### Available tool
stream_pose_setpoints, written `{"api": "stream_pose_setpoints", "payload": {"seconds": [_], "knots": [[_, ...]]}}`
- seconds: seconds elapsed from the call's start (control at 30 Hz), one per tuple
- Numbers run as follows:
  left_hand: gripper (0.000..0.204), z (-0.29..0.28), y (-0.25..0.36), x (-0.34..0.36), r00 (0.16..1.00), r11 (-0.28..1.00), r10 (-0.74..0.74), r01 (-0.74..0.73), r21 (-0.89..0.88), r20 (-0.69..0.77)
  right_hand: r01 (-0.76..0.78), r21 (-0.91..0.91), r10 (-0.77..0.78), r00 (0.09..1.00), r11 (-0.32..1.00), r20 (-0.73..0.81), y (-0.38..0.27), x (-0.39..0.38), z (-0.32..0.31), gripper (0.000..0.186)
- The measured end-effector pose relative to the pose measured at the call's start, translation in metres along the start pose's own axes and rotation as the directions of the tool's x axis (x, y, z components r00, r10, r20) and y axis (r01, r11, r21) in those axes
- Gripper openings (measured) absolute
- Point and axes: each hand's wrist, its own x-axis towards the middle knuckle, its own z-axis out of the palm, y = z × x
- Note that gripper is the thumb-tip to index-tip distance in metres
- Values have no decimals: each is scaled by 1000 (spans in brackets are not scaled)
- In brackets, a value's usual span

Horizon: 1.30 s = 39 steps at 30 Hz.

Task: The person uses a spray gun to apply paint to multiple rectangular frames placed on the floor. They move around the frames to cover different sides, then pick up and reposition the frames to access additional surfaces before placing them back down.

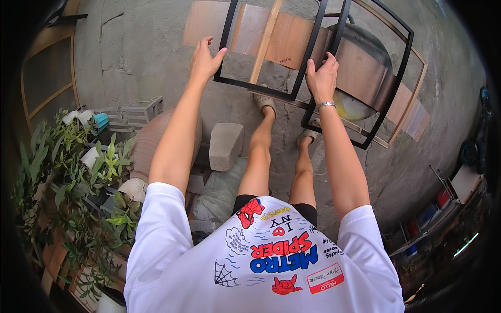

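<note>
- Both forearms reached forward from the lower part of the view, elbows nearly straight.
- The left hand (206, 65) was unclenched, its fingers spread and slightly bent, its thumb tip at the side bar of the left black frame (310, 49).
- The right hand (322, 81) had its fingertips at the near bar of the right black frame (392, 86), thumb pointing up and apart; I could not tell whether it gripped.
- A metallic band (326, 105) circled the right wrist.
- The two frames lay side by side ahead of the person, over wooden panels (365, 73), a pale wooden strip (266, 41) and a round dark object (360, 39).
- Beneath spread a grey, cracked concrete floor (156, 62).
- Left of the legs stood a rough block (226, 146), a large brown pot (156, 146), a grey crate (133, 116) and leafy plants (112, 156).
- Dark footwear (468, 152) showed at the far right.
</note>
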Motion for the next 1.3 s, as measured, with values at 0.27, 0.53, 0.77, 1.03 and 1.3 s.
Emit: {"api": "stream_pose_setpoints", "payload": {"seconds": [0.27, 0.53, 0.77, 1.03, 1.3], "knots": [[78, 33, 2, 42, 991, 981, 131, -125, 149, -31, -61, -173, 72, 996, 983, 54, -23, 17, 40, 85], [66, 31, 1, 61, 963, 991, -113, 128, -46, 246, -133, -83, 140, 986, 988, 93, -21, 29, 36, 80], [57, 6, 15, 63, 793, 721, -144, 493, -486, 592, -500, 455, 321, 851, 737, 414, 9, 48, 32, 66], [67, -37, 38, 17, 688, 548, -55, 627, -554, 724, -697, 643, 94, 698, 318, 710, -3, 27, -83, 71], [63, -52, 152, -63, 635, 402, 180, 649, -645, 751, -606, 776, 69, 793, 175, 605, 24, -41, -251, 73]]}}
